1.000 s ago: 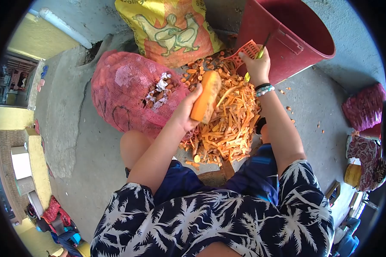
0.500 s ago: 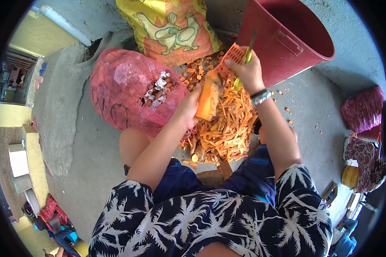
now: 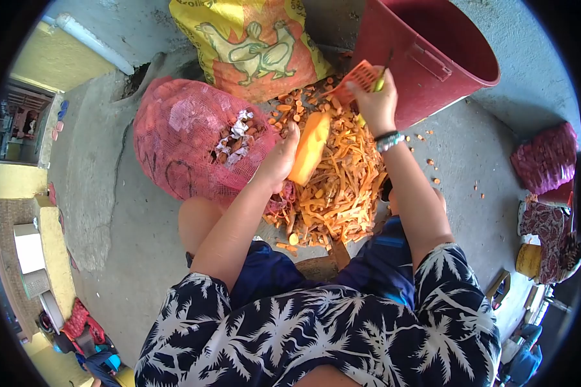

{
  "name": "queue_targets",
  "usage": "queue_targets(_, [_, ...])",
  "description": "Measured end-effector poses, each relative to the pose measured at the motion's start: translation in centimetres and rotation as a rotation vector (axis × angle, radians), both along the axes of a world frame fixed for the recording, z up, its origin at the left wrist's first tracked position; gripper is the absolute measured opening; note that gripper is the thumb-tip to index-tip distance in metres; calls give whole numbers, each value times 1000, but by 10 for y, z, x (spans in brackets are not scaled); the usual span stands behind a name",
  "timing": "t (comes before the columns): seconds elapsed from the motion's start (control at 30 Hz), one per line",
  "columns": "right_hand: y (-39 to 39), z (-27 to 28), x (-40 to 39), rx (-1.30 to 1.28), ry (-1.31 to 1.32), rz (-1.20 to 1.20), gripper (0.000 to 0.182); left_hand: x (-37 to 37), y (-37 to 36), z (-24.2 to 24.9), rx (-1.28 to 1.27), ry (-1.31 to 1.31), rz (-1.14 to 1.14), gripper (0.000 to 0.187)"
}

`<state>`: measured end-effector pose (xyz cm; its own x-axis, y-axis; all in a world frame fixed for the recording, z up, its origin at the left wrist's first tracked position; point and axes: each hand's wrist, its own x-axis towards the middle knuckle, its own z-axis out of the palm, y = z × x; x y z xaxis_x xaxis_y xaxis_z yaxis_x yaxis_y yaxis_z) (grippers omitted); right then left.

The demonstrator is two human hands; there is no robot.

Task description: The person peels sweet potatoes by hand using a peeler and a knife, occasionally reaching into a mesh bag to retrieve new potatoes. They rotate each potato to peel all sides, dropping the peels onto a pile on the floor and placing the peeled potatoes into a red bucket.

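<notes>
A thick, peeled orange carrot (image 3: pixel 310 147) rests in my left hand (image 3: pixel 279 160), its far end tilted up and away from me. My right hand (image 3: pixel 378 108) grips a flat orange peeler with a slotted face (image 3: pixel 361 79), together with a knife that has a yellow-green handle (image 3: pixel 380 84) and a dark blade pointing away. A gap separates the peeler from the carrot. Beneath both hands lies a heap of orange peelings (image 3: pixel 345 200), with cut carrot ends around its edges. The fingers under the carrot are mostly hidden.
Left of the heap sits a full pink mesh sack (image 3: pixel 187 142) with a torn opening. Behind stand a yellow and orange printed sack (image 3: pixel 255 55) and a tall red bin (image 3: pixel 400 58). A wooden piece (image 3: pixel 339 253) lies between my legs. Purple bundles (image 3: pixel 545 161) are far right.
My right hand has drawn the peeler away from the carrot, slightly right. The carrot has turned in my left hand, and its dark, rough patch no longer shows.
</notes>
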<state>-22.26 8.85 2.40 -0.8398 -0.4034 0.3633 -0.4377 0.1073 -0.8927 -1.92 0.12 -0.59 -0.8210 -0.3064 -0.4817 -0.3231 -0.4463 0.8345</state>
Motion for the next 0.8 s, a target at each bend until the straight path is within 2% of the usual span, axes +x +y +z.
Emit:
queue_targets(0.03, [-3, -16, -20, -58, 141, -90, 37, 3, 0, 8, 73, 32, -98, 77])
queue_targets(0.07, [3, -27, -40, -42, 56, -127, 36, 4, 0, 10, 65, 29, -96, 77])
queue_targets(0.13, [7, -18, -39, -23, -34, -159, 36, 5, 4, 11, 161, 188, -14, 63])
queue_targets(0.17, [11, -16, -35, -110, -220, -133, 35, 4, 4, 9, 163, 192, -8, 63])
queue_targets(0.2, [14, -8, -24, -197, -406, -107, 35, 1, 2, 6, 249, 160, 166, 55])
queue_targets(0.23, [14, -6, -10, -240, -437, -55, 35, -2, -1, 5, 333, 126, 339, 47])
queue_targets(0.27, [16, 4, 14, -231, -524, -16, 33, -5, -5, 7, 384, 123, 408, 38])
queue_targets(0.4, [23, -1, 87, -145, -447, 144, 36, -21, -13, -22, 497, 177, 551, 39])
queue_targets(0.53, [19, 0, 87, -130, -329, 164, 37, -33, -2, -17, 427, 206, 658, 47])
queue_targets(0.63, [18, 11, 79, -63, -304, 239, 30, -32, 10, 4, 410, 119, 649, 43])
queue_targets(0.7, [12, 10, 65, 21, -263, 254, 32, -27, 8, -8, 364, 75, 638, 44])
queue_targets(0.77, [1, 8, 46, 0, -197, 356, 33, -19, 5, -12, 274, 112, 343, 45])
queue_targets(0.8, [-4, 8, 31, -26, -221, 334, 33, -18, 7, -10, 283, 117, 344, 45])
